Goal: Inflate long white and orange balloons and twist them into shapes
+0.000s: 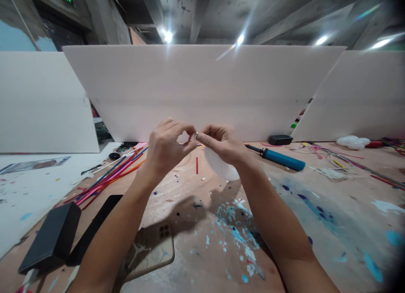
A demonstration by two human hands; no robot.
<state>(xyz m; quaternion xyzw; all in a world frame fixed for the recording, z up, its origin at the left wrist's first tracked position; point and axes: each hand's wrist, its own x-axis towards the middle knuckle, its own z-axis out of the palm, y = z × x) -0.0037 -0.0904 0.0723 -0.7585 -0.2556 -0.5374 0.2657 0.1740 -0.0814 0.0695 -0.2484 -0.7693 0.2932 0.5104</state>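
Observation:
A white inflated balloon (221,168) hangs under my right hand (220,141), partly covered by it. The thumb and fingers of that hand are pinched on the balloon's neck, and a small pale end shows at the thumb tip. My left hand (169,145) meets it there, its thumb and forefinger closed in a ring at the same neck end. Both hands are raised above the tabletop. Below them a short red strip (197,165) lies on the wood.
A blue hand pump (283,158) lies to the right, near a small black box (280,139). Long coloured balloons (110,174) are bundled at left. A phone (152,248) and a dark grey box (52,234) lie nearer me. A white panel (202,90) stands behind.

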